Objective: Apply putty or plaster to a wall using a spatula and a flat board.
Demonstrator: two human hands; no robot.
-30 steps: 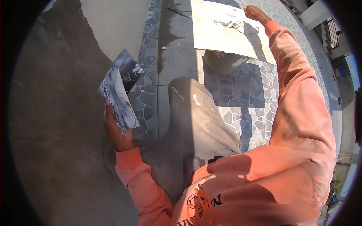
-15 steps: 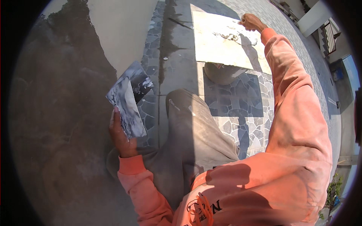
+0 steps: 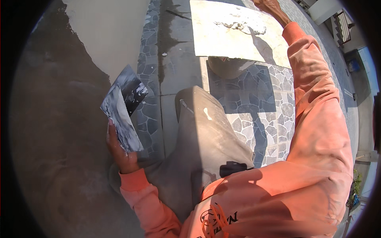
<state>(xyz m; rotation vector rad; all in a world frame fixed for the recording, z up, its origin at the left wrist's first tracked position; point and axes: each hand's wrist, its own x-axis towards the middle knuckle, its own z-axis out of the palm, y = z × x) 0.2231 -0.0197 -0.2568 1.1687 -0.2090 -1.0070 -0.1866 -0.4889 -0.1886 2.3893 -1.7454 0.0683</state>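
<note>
My left hand [image 3: 124, 155] is closed on a pair of flat plastering blades [image 3: 123, 119], one overlapping the other. Grey smears and white putty cover them, with a thick white line along one edge. They are held beside a wall on my left, part smooth pale coat [image 3: 107, 31], part dark rough surface [image 3: 51, 119]. My right arm stretches far forward, and my right hand [image 3: 274, 8] is cut by the top edge of the picture. Its fingers are curled; what they hold is hidden. Near it lies a pale board [image 3: 226, 43] with a heap of white putty [image 3: 242, 26].
A rounded bucket [image 3: 227, 68] stands beneath the board. Stone-patterned tiles [image 3: 274, 119] and a grey strip with a dark stain [image 3: 168, 43] make up the floor. A thin dark stick [image 3: 177, 14] lies left of the board. My bent knee [image 3: 194, 99] rises between my arms.
The view has shifted, so the board and floor sit higher and farther left. My right hand has moved toward the top edge and is partly out of view. My left hand keeps the blades.
</note>
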